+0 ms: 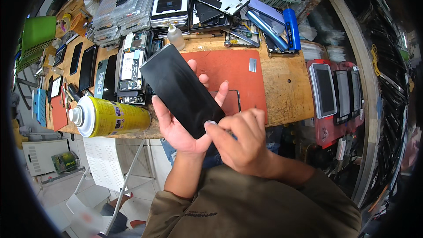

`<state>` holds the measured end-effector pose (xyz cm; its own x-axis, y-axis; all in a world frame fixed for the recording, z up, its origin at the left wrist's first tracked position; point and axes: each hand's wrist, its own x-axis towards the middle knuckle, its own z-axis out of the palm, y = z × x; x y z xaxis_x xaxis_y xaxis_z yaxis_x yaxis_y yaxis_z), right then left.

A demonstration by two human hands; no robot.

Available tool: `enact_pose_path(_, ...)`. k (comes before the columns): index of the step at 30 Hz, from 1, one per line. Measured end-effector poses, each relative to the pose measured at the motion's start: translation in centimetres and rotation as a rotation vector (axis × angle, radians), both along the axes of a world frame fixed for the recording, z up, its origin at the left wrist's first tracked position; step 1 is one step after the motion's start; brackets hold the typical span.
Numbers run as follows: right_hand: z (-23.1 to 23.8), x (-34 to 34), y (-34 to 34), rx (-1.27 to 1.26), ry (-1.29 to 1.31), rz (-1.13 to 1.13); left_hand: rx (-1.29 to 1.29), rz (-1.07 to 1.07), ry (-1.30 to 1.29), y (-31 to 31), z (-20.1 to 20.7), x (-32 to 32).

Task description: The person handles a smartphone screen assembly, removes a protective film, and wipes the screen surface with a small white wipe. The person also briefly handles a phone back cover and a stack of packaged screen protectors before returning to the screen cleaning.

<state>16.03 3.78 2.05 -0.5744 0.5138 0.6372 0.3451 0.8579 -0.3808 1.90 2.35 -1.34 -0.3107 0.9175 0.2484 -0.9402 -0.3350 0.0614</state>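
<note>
A black smartphone (181,89) with a glossy dark screen lies tilted across my left hand (184,139). The thumb rests along its left side, and the other fingers show past its right edge. My right hand (241,139) is curled in a pinch at the phone's lower right corner. Something small and whitish shows at those fingertips; its kind is too small to tell. Beneath the phone, an orange-red work mat (246,83) covers part of the wooden bench (288,101). A small metallic rectangle (252,65) lies on the mat.
Left of the phone, a yellow spray can (116,117) lies on its side by opened phones (132,64). A dropper bottle (176,37) stands behind. Phone parts (220,1) and bubble wrap (125,11) pile up at the back. A blue cylindrical tool (291,28) is behind right.
</note>
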Motion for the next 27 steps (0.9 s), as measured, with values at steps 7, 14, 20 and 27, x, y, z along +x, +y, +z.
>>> enact_pose_path(7,-0.5,0.0,-0.2,-0.068,-0.032,-0.071,0.005,0.022,0.017,-0.2,-0.5,0.1)
enact_pose_path(14,0.0,0.1,0.5,-0.038,-0.013,-0.056,-0.044,0.055,-0.031,-0.1,-0.3,0.0)
enact_pose_path(20,0.4,0.1,-0.6,-0.021,-0.024,0.153,-0.029,0.041,-0.038,0.1,-0.4,-0.3)
enact_pose_path(27,0.3,-1.0,3.2,-0.111,0.084,0.163,-0.047,0.031,0.042,0.4,-0.8,0.6)
